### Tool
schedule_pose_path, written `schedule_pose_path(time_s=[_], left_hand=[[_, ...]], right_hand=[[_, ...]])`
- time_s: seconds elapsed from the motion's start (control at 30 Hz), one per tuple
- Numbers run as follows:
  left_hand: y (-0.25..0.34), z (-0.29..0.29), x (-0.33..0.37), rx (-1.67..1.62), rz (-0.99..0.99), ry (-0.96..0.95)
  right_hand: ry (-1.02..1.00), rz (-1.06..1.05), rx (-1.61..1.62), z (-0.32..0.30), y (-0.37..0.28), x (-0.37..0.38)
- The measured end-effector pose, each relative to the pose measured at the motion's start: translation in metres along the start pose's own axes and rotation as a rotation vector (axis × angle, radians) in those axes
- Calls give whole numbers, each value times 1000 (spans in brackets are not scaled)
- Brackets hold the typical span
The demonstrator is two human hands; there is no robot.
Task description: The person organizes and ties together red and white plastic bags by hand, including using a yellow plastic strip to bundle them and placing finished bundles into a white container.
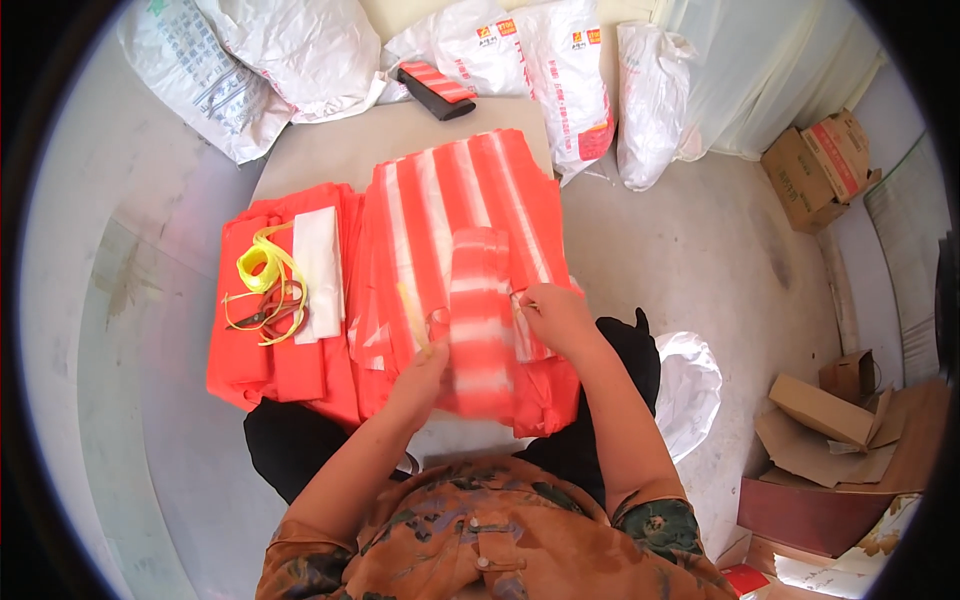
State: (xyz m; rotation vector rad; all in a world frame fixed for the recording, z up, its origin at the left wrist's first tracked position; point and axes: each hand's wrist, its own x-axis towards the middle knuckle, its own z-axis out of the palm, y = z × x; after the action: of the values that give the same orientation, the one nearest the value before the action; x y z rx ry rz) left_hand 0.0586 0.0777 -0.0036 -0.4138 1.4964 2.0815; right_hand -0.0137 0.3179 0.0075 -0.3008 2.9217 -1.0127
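A thick stack of red-and-white striped plastic bags [430, 200] lies in front of me. Above its near part is a narrow folded striped bag [481, 330], smeared by motion. My left hand [420, 378] is closed at the left edge of this folded bag, thumb and fingers pinched there. Beside its right edge, my right hand [560, 318] is closed with fingertips pinching a striped plastic edge. Whether that edge belongs to the folded bag or the stack is hard to see. A pale yellow strip [412, 312] lies on the stack near my left fingertips.
Left of the stack, a red folded pile [240, 350] bears yellow ribbon [258, 268], scissors [284, 312] and a white folded sheet [318, 270]. A striped-and-black bundle [437, 92] lies at the table's far end. White sacks [560, 80] line the back; cardboard boxes [815, 170] stand right.
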Motion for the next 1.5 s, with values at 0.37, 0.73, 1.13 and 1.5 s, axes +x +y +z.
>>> schedule_pose_path(time_s=[0.37, 0.73, 1.13, 1.5], left_hand=[[45, -12, 10, 555, 124, -221], [54, -7, 47, 556, 100, 114], [47, -13, 49, 359, 249, 76], [42, -13, 55, 444, 114, 109]], right_hand=[[-37, 126, 89, -21, -2, -9], [116, 158, -23, -19, 30, -1], [104, 109, 47, -26, 24, 0], [-17, 251, -1, -23, 35, 8]])
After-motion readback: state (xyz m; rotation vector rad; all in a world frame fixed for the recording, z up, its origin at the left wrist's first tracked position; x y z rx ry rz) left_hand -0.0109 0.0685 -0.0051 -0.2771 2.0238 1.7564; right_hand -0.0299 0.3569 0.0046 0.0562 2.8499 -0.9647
